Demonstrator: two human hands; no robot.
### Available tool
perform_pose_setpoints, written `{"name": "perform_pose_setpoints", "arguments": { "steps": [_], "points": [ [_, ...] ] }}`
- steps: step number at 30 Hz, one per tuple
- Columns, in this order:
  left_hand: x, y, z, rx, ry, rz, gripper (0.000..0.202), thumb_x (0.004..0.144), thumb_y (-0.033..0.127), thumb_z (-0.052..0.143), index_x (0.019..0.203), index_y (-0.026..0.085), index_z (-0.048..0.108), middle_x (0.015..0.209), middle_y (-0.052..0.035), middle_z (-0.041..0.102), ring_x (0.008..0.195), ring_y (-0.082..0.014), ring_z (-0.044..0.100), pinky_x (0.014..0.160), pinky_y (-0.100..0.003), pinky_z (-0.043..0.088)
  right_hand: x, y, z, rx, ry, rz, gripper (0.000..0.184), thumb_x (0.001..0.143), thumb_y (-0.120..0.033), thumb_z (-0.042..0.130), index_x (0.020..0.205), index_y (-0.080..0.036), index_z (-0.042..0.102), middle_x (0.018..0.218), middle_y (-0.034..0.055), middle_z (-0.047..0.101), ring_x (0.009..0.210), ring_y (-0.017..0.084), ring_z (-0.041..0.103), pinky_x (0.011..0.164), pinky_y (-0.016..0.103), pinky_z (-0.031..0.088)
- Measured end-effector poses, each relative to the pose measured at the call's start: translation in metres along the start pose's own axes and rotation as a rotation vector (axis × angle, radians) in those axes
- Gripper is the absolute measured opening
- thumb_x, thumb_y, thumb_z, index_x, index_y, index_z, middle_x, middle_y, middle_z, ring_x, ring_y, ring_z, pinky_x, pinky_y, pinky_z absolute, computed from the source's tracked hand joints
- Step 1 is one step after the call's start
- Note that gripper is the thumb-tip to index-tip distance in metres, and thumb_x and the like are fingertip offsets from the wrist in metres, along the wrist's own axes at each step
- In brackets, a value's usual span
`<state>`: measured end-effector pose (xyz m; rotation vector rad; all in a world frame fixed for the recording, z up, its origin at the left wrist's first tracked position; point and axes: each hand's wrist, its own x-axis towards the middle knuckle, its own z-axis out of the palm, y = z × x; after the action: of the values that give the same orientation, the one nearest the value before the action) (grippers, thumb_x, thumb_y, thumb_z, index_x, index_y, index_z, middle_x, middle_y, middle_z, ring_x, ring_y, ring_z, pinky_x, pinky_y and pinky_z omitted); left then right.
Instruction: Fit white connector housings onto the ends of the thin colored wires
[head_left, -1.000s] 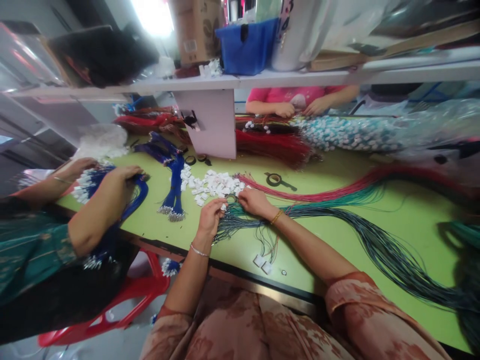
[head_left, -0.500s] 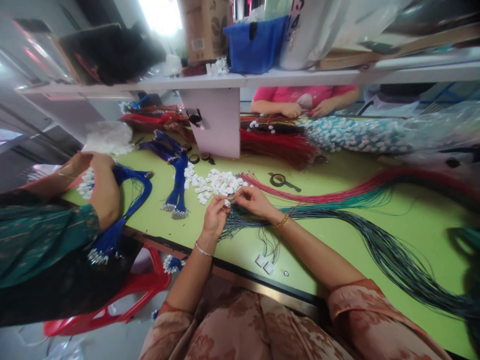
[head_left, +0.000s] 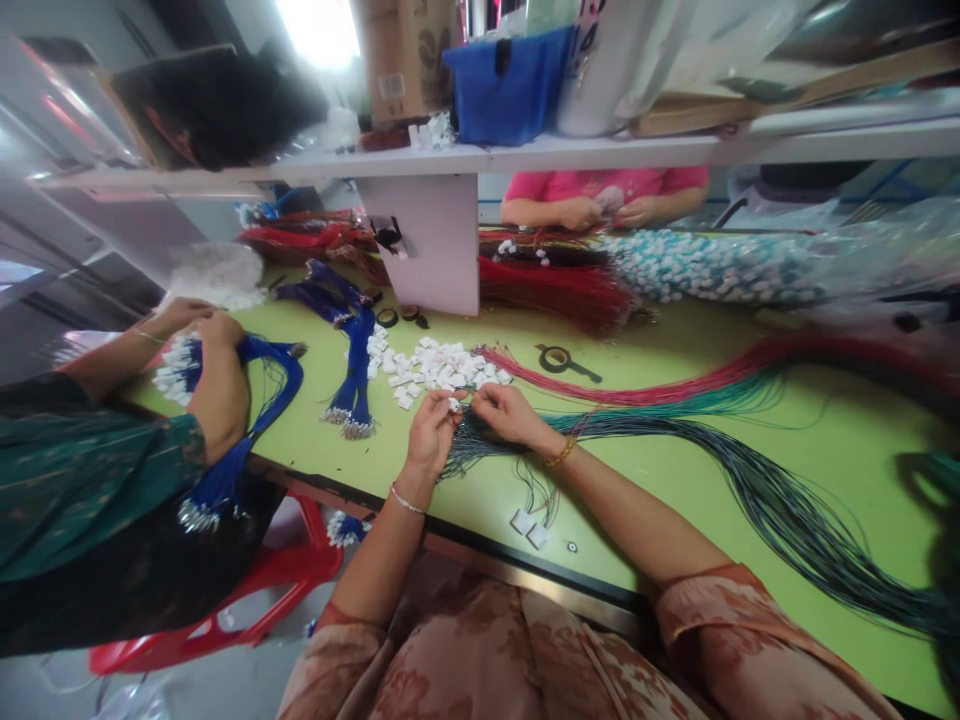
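Left hand (head_left: 432,432) pinches white connector (head_left: 454,405); right hand (head_left: 510,413), grip unclear. Slack pinch could drop it onto wires (head_left: 471,442) below right hand.

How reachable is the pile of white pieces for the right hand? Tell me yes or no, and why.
Probably yes: the right hand is close by the near side of the pile of white pieces, and nothing visible blocks the way.

A long white shelf (head_left: 600,153) faces me, a pale upright panel (head_left: 439,240) beneath it. Above the shelf glares white light (head_left: 319,30), window or lamp I can't tell. Under the shelf spreads a yellow-green surface (head_left: 840,435); lower, a red plastic chair (head_left: 307,562) on grey floor (head_left: 262,690).
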<state>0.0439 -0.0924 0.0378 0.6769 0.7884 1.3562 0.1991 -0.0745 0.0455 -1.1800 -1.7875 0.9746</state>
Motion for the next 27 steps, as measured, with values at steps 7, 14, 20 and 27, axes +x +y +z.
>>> {"name": "perform_pose_setpoints", "arguments": {
  "steps": [7,14,20,27],
  "points": [
    [-0.004,-0.005,0.004,0.271,-0.005,0.176,0.025,0.072,0.03,0.076,0.087,0.017,0.061,0.095,-0.0045,0.069,0.065,-0.0084,0.051,0.066,-0.023,0.04,0.002,0.01,0.01,0.22,-0.017,0.194,0.03,0.077,-0.042,0.051,0.059,-0.018,0.044,0.053,-0.0062,0.036,0.051,0.008,0.031,0.049,0.022,0.023],
    [-0.001,-0.016,0.005,0.255,0.026,0.147,0.028,0.07,0.034,0.077,0.084,0.017,0.06,0.08,-0.0018,0.065,0.062,-0.0083,0.049,0.063,-0.023,0.039,-0.002,0.009,0.008,-0.03,0.054,0.024,0.03,0.084,-0.039,0.05,0.063,-0.017,0.047,0.058,-0.003,0.047,0.055,0.009,0.038,0.053,0.023,0.027],
    [0.001,-0.019,0.003,0.192,0.044,0.103,0.029,0.068,0.033,0.078,0.083,0.016,0.059,0.082,-0.0015,0.065,0.06,-0.0071,0.048,0.062,-0.023,0.039,-0.008,0.006,0.008,-0.128,0.025,-0.019,0.019,0.084,-0.027,0.05,0.07,-0.016,0.055,0.059,-0.0018,0.053,0.053,0.01,0.041,0.052,0.022,0.026],
    [0.0,-0.022,0.002,0.239,0.034,0.082,0.029,0.068,0.034,0.078,0.084,0.016,0.061,0.071,0.0005,0.062,0.059,-0.0081,0.047,0.061,-0.023,0.037,0.0,0.008,-0.008,-0.216,-0.034,-0.092,0.021,0.085,-0.027,0.051,0.07,-0.015,0.059,0.062,-0.0004,0.057,0.057,0.011,0.044,0.056,0.022,0.03]
  ]
}}
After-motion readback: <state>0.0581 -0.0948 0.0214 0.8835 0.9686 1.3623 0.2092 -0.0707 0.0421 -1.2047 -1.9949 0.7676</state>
